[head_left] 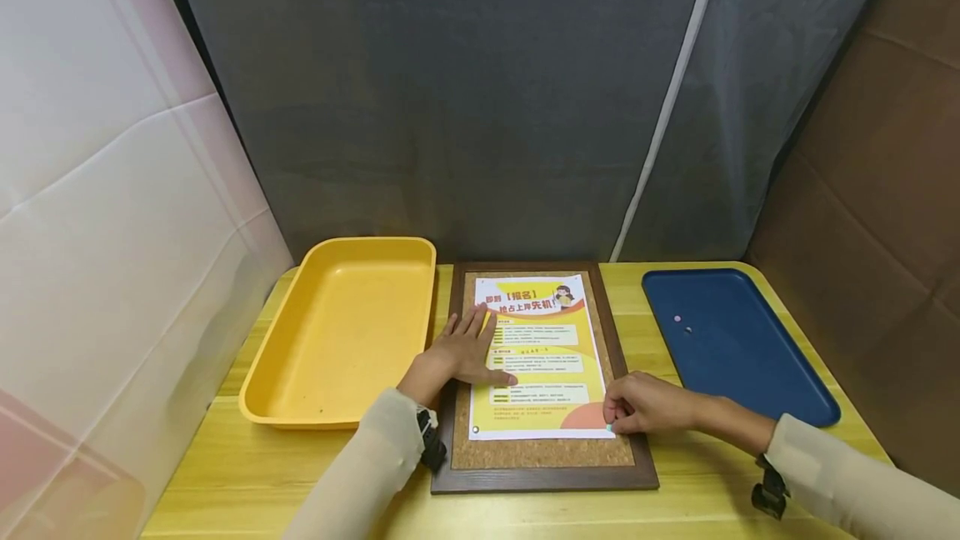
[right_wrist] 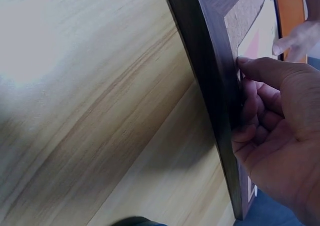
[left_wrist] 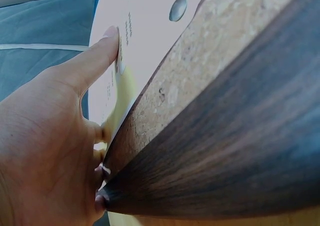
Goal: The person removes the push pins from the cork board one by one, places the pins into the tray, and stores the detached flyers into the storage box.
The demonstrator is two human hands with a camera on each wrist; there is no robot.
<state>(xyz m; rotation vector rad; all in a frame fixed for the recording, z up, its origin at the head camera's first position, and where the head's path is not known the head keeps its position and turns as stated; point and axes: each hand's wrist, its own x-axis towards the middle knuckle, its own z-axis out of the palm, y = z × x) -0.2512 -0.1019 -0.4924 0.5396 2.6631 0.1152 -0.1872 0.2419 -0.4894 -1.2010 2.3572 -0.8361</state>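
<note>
A printed yellow-and-white poster [head_left: 588, 419] lies on a cork board [head_left: 543, 454] with a dark wooden frame [head_left: 543, 480]. My left hand [head_left: 465, 352] rests on the poster's left side, fingers spread and thumb stretched across the print. At the poster's lower right corner, my right hand [head_left: 648, 402] pinches a small pale blue-green thumbtack [head_left: 611, 428] between thumb and fingertips, close over the paper. The fingers mostly hide the tack. A round metallic thumbtack [left_wrist: 178, 8] sits in the lower left corner of the poster. Small tack heads also show at its top corners.
To the left stands a deep yellow tray [head_left: 258, 407]. A shallow navy tray [head_left: 750, 357] lies to the right, with a pink tack [head_left: 677, 318] and another small tack [head_left: 689, 330] in it. Grey cloth [head_left: 450, 107] hangs behind the wooden table [head_left: 225, 473].
</note>
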